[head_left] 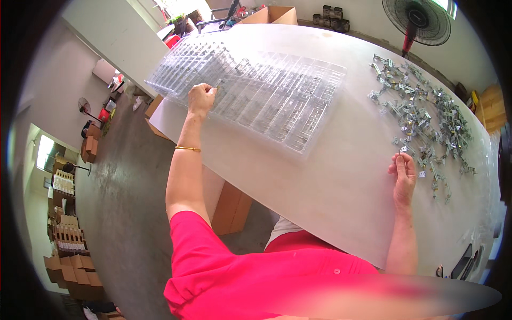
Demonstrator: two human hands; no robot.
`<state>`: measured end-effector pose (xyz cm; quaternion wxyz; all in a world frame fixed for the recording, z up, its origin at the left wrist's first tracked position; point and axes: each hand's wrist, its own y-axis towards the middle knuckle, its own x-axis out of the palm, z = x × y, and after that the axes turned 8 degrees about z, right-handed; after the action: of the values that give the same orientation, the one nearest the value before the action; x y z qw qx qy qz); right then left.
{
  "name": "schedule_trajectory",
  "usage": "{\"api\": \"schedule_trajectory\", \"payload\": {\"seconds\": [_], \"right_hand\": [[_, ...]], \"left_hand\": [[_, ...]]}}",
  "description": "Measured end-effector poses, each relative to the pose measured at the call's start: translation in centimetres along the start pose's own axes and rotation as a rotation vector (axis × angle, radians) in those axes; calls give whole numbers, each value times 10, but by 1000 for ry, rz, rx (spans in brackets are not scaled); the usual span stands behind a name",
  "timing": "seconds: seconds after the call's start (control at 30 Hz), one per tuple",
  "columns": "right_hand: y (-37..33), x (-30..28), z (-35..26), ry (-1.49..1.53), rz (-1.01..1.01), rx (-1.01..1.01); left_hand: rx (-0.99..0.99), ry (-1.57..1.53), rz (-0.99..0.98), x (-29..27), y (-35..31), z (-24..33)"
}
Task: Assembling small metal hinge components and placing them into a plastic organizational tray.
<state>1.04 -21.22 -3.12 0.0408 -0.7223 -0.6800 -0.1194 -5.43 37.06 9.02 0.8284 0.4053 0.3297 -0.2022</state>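
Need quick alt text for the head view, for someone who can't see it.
A person's left hand puts a small metal part into a clear plastic tray on a white table, while the right hand pinches another beside a pile of metal parts.

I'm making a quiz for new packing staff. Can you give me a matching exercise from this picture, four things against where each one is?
Things:
1. Clear plastic compartment tray
2. Heap of small silver metal clips
3. Thin gold bangle
4. Black standing fan with red pole

Places:
A. On the left forearm
B. Beyond the table's far edge, by the wall
C. On the white table, under the left hand
D. On the table, just past the right hand

Pairs: 1-C, 2-D, 3-A, 4-B
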Motion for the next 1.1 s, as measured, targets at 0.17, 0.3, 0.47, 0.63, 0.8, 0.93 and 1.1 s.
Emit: {"api": "schedule_trajectory", "payload": {"seconds": [0.17,0.3,0.47,0.63,0.8,0.93,1.1], "right_hand": [[1,2,0,-39,-21,-34],[1,3,1,-41,-39,-47],[-1,2,-1,-58,-31,-43],[-6,5,-5,-61,-22,-2],[-6,7,-6,-93,-14,-13],[-7,11,-7,-156,-46,-2],[-11,17,-3,-255,-208,-124]], "left_hand": [[70,150,-91,13,8,-18],[65,137,-127,23,7,-25],[69,242,-165,34,8,-19],[96,240,-157,35,3,-14],[137,261,-136,38,6,-13],[358,274,25,26,3,22],[469,-98,6,4,-50,156]]}}
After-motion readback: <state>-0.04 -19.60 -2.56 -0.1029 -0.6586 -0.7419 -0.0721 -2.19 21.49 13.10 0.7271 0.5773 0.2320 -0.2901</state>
